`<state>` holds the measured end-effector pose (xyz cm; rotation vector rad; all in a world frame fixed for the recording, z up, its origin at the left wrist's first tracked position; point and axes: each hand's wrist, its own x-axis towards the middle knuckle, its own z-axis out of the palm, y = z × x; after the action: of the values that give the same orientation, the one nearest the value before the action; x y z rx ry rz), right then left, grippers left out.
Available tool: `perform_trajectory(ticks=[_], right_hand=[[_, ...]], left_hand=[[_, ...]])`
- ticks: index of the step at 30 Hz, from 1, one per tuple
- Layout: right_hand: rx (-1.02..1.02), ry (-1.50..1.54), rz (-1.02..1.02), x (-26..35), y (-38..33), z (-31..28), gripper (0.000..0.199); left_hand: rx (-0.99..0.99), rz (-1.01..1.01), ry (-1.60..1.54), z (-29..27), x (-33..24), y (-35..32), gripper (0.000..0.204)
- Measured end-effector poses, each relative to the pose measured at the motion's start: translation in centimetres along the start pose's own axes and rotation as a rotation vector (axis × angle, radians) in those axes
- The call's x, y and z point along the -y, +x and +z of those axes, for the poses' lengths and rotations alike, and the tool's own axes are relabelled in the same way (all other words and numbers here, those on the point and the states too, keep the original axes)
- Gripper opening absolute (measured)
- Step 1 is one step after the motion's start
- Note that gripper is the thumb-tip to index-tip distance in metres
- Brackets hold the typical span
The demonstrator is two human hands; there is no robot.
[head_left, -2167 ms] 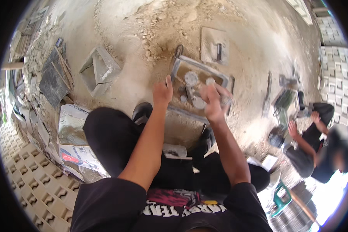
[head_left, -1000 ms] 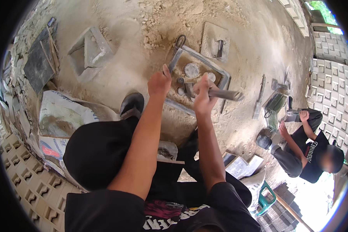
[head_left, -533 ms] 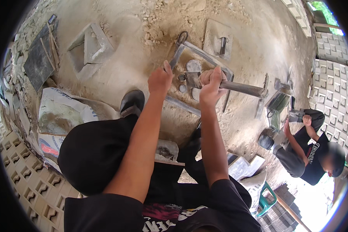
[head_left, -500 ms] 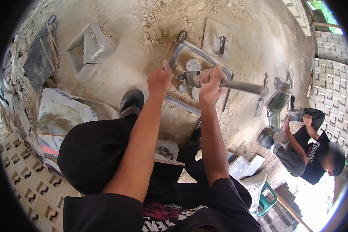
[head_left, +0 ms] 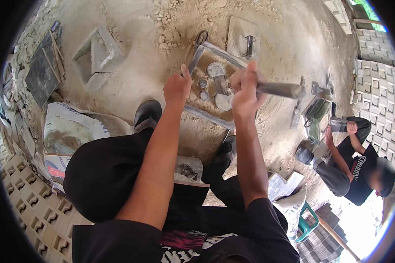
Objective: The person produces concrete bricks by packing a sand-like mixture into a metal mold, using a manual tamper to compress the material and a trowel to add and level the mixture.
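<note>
A grey metal mould frame (head_left: 208,117) lies on the dusty ground before me, with packed sandy material inside. Round grey discs (head_left: 215,69) and a grey bar between them are set in that material, beside two smaller round pieces (head_left: 203,95). My left hand (head_left: 177,89) is closed at the frame's left side, its thumb up. Over the frame's right part, my right hand (head_left: 249,90) grips a hammer (head_left: 281,90), blurred by motion. Its thick shaft sticks out to the right; the hand hides the other end.
Beyond the frame lies a flat board with a handle (head_left: 237,39). A broken concrete block (head_left: 102,57) and a dark sheet (head_left: 41,76) are at left, near an opened sack (head_left: 74,131). At right, another person (head_left: 353,168) sits by a second mould (head_left: 317,116).
My right hand has moved slightly right with the hammer, uncovering the bar and discs in the mould. My left hand stays at the frame's left side.
</note>
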<state>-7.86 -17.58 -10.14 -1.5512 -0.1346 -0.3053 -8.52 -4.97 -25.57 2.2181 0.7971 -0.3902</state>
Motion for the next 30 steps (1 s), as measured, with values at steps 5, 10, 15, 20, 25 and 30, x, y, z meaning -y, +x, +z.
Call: perform_trajectory(ticks=[5, 10, 15, 20, 25, 30], right_hand=[[0.028, -0.035, -0.047, -2.0, -1.2, 0.1, 0.050], [0.003, 0.136, 0.055, -2.6, -0.5, -0.1, 0.050], [0.070, 0.157, -0.011, -1.5, 0.2, -1.1, 0.047], [0.082, -0.017, -0.096, -4.7, -1.2, -1.3, 0.049], [0.055, 0.155, -0.030, -2.4, -0.1, -1.7, 0.050], [0.052, 0.118, 0.012, -3.9, -1.6, -1.4, 0.051]], left_hand=[[-0.002, 0.004, 0.013, -0.3, -0.9, -0.6, 0.069], [-0.004, 0.014, 0.008, -0.4, -0.6, -0.6, 0.068], [-0.025, 0.024, 0.004, -0.2, -0.6, -0.3, 0.068], [-0.038, 0.047, 0.017, 0.3, -0.3, -0.3, 0.068], [-0.022, 0.025, 0.018, -0.2, -0.1, -0.1, 0.068], [-0.025, 0.047, 0.012, -0.1, -0.2, -0.3, 0.067]])
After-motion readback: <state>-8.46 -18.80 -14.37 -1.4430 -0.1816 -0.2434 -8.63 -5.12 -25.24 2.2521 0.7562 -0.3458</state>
